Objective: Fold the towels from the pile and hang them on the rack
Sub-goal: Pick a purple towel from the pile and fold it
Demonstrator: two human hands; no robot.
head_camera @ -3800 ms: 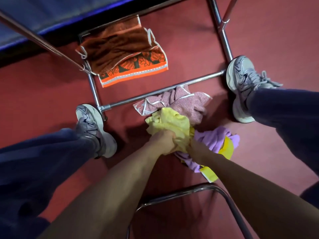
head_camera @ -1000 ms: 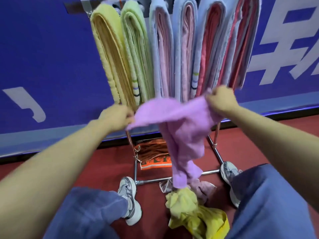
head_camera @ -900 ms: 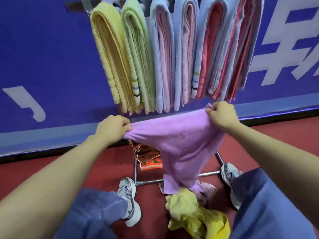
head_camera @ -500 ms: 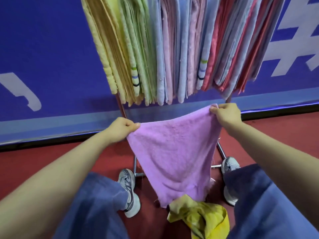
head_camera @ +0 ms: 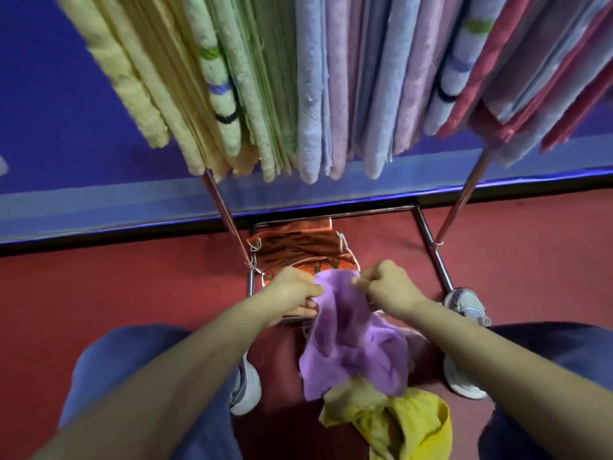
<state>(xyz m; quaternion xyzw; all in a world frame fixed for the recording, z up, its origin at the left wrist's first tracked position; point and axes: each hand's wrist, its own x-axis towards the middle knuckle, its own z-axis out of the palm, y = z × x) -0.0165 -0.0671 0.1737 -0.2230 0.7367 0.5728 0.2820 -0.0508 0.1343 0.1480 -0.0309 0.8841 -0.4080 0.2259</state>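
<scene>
A purple towel [head_camera: 351, 343] hangs doubled in front of me. My left hand [head_camera: 292, 290] pinches its top edge from the left, and my right hand [head_camera: 388, 287] pinches it from the right, the two hands close together. Below it on the floor lies a crumpled yellow towel [head_camera: 394, 423] from the pile. The rack [head_camera: 441, 260] stands just ahead, and several folded towels [head_camera: 311, 94] in yellow, green, blue, pink and red hang from its top.
An orange and brown patterned towel [head_camera: 298, 250] lies on the red floor inside the rack's base frame. My two shoes [head_camera: 464, 307] stand by the rack's lower bar. A blue wall [head_camera: 66, 144] runs behind the rack.
My hands have come together from wide apart, bringing the two top corners of the spread purple towel close so it hangs doubled and bunched. My view has tilted downward.
</scene>
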